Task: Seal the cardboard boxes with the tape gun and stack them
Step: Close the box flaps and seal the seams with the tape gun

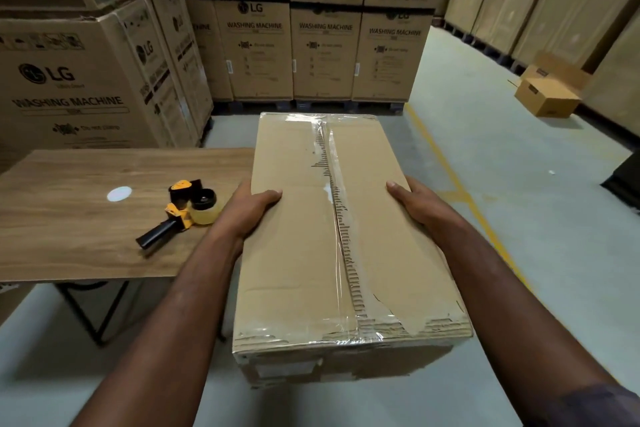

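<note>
A long brown cardboard box [291, 246] fills the centre, its top seam closed with clear tape running lengthwise and across both ends. My left hand [251, 210] grips its left side, thumb lying on the top. My right hand [420, 204] grips the right side the same way. The box is off the table, held to the right of it above the floor. A yellow and black tape gun [183, 211] with a clear roll lies on the wooden table [86, 239], just left of my left wrist.
Tall stacks of washing machine cartons [322, 55] on pallets wall the left side and the back. More stacked cartons [540, 0] line the right. Small open boxes [547, 97] sit on the grey floor at right, beyond a yellow line [460, 191]. A white round spot marks the table.
</note>
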`<control>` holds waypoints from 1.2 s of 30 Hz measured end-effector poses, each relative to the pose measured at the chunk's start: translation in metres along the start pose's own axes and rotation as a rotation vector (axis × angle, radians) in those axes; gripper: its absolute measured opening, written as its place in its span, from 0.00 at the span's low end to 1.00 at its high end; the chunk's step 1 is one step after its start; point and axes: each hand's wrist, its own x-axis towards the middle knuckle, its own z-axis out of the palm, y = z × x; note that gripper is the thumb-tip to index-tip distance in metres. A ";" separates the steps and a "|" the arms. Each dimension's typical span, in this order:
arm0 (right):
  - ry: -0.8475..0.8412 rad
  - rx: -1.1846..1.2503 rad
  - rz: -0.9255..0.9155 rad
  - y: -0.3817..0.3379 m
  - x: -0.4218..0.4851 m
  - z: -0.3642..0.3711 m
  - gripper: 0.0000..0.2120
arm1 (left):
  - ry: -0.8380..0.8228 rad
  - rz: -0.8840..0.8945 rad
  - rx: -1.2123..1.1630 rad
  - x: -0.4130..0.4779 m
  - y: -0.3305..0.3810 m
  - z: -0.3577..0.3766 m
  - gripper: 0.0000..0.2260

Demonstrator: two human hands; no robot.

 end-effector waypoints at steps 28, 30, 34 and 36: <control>0.042 -0.015 0.072 0.077 0.245 -0.366 0.16 | -0.084 -0.086 -0.129 0.251 -0.026 0.393 0.21; 0.048 -0.027 0.077 0.082 0.271 -0.375 0.16 | -0.088 -0.088 -0.121 0.278 -0.030 0.404 0.22; 0.055 -0.020 0.097 0.090 0.312 -0.390 0.15 | -0.078 -0.099 -0.097 0.314 -0.035 0.425 0.20; 0.043 -0.011 0.098 0.097 0.329 -0.397 0.15 | -0.072 -0.119 -0.092 0.327 -0.038 0.432 0.19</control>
